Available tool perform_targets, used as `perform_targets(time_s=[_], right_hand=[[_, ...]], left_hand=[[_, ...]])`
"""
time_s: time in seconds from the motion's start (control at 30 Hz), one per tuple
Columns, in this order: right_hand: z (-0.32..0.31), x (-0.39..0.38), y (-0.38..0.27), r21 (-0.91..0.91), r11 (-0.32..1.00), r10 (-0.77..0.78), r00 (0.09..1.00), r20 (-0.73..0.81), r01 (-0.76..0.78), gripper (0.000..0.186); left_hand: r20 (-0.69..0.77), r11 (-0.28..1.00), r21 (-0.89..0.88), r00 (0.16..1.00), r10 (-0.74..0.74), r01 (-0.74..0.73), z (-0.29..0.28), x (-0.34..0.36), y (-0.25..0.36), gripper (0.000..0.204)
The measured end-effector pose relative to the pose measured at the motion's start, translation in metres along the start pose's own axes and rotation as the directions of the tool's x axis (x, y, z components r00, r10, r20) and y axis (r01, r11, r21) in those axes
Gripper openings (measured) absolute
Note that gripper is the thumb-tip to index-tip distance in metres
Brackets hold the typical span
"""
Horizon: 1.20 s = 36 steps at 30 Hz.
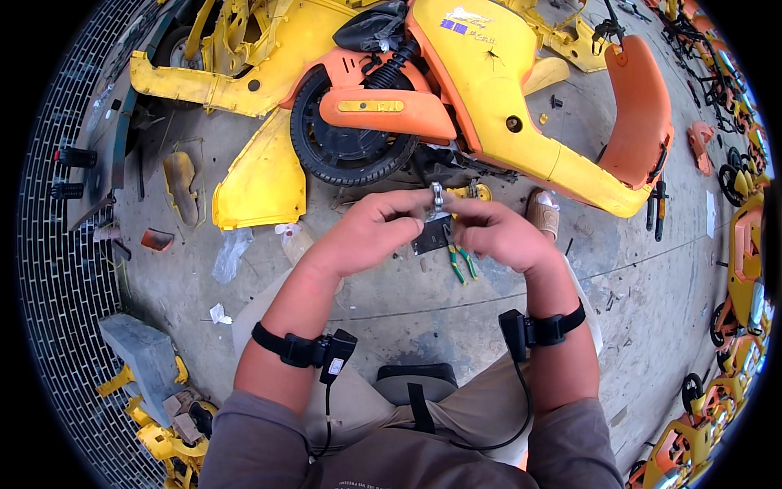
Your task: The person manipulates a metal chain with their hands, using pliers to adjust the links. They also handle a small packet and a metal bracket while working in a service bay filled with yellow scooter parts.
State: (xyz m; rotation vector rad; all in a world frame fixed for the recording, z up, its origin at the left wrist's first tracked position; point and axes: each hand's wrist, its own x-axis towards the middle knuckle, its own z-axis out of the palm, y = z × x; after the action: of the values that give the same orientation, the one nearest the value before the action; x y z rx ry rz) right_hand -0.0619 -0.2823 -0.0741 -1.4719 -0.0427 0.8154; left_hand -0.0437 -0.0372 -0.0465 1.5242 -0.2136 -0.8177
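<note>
My left hand [373, 234] and my right hand [498, 235] meet in front of me, over the floor. Between their fingertips is a small shiny metal clamp-like piece [437, 198]. The left fingers close on it from one side, while the right index finger reaches it from the other with the remaining fingers curled. Just below the hands lie a flat black plate [429, 237] and green-handled pliers [463, 267]. A small yellow round part [481, 192] rests behind the right fingers. Beyond them is a yellow and orange scooter [489, 98] with its black wheel [346, 138] toward me.
Yellow body panels [265, 175] lie at the far left, near a crumpled plastic bag [234, 254]. A grey block [147, 359] stands by the brick wall [49, 244]. Several yellow and orange scooters [741, 261] line the right side. A shoe [543, 214] shows beyond my right hand.
</note>
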Motion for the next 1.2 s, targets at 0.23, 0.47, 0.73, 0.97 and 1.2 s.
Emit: perform_targets(time_s=[0.23,0.47,0.73,0.97,1.2], right_hand=[[-0.001,-0.006,0.0,0.163,0.985,-0.078,0.988,0.136,0.056,0.056],[0.002,0.002,-0.005,0.1,0.987,-0.113,0.989,-0.097,0.123,0.063],[0.002,-0.004,-0.009,0.106,0.991,-0.086,0.992,0.092,0.076,0.056],[0.004,0.002,-0.001,0.001,0.995,-0.103,0.991,-0.084,0.103,0.052],[0.001,-0.007,-0.007,0.142,0.976,-0.18,0.978,0.105,0.164,0.053]], left_hand=[[-0.076,1.0,-0.027,0.997,-0.013,0.011,-0.003,0.0,0.004,0.049],[0.076,0.992,0.062,0.991,-0.115,0.11,-0.005,-0.003,-0.003,0.051],[-0.136,0.992,0.083,0.987,-0.086,0.098,-0.004,-0.001,-0.005,0.051],[0.141,0.985,-0.005,0.976,-0.167,0.17,-0.005,-0.006,-0.002,0.05],[-0.039,0.967,0.194,0.986,-0.16,0.164,-0.004,0.001,-0.005,0.047]])
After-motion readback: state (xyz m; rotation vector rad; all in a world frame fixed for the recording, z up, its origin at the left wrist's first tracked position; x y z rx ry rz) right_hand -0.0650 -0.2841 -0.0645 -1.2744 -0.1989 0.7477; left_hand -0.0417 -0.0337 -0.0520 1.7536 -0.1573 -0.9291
